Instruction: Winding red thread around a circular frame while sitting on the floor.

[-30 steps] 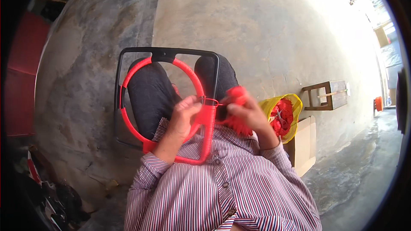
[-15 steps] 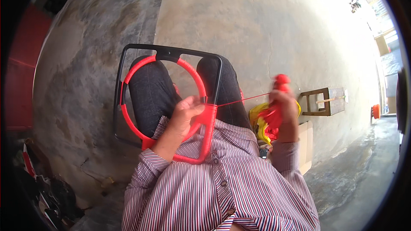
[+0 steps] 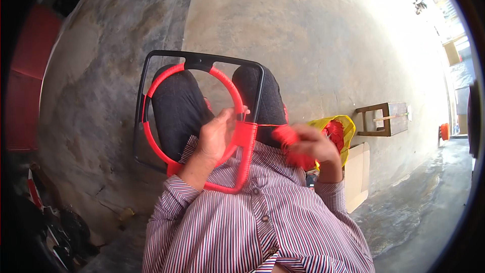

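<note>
Across my lap lies a black frame [image 3: 258, 87], squarish with a ring inside it. Red cord is wound over most of the ring [image 3: 229, 84] and over the lower right corner. My left hand [image 3: 217, 134] is closed around the ring's right side, just left of the wound corner. My right hand [image 3: 318, 145], a little blurred, grips a bundle of red cord [image 3: 286, 135] to the right of the frame. A short strand [image 3: 269, 125] runs from the wound corner toward that bundle.
Beside my right thigh, a yellow bag [image 3: 346, 127] holds more red cord, with a cardboard piece [image 3: 357, 177] below it. Further right, a wooden stool [image 3: 389, 119] is on the concrete floor, and an orange object [image 3: 444, 132] stands beyond. Dark clutter [image 3: 63, 227] lies at lower left.
My right hand has come left and down toward the frame with the cord bundle, and the strand between them is shorter. The frame and my left hand have barely shifted.
</note>
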### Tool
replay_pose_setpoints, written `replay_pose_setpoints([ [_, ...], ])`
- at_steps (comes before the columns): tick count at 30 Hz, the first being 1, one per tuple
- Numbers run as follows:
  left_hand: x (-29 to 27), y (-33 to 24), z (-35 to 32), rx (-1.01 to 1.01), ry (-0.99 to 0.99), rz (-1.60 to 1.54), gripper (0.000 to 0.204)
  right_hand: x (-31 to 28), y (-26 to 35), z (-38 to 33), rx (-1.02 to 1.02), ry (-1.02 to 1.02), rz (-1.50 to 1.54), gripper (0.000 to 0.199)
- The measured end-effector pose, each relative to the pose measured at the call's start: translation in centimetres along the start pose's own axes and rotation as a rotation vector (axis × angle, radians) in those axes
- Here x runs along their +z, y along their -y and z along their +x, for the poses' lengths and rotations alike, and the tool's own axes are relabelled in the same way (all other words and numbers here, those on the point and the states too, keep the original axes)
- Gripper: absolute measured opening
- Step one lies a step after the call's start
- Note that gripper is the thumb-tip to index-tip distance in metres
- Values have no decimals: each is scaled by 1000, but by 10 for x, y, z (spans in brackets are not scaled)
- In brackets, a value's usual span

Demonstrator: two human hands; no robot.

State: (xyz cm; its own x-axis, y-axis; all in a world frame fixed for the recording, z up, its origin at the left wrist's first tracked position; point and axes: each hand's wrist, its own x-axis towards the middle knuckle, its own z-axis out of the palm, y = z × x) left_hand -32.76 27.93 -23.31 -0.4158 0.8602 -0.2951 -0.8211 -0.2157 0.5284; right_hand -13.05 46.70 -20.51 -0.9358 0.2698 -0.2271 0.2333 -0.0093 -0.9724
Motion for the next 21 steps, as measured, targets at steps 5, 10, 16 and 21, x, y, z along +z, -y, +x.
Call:
replay_pose_setpoints([
  [5,10,-4,-1,-12,76,-46,47,54,21,48,-258,145,-668,51],
  [10,-7,2,1,-76,-65,98,41,48,9,63,-263,-46,-264,73],
  [16,-6,4,-3,378,-333,374,26,49,9,69,-290,-422,-90,77],
  [21,-1,11,-11,736,-132,1045,23,87,24,76,-610,-209,-923,52],
])
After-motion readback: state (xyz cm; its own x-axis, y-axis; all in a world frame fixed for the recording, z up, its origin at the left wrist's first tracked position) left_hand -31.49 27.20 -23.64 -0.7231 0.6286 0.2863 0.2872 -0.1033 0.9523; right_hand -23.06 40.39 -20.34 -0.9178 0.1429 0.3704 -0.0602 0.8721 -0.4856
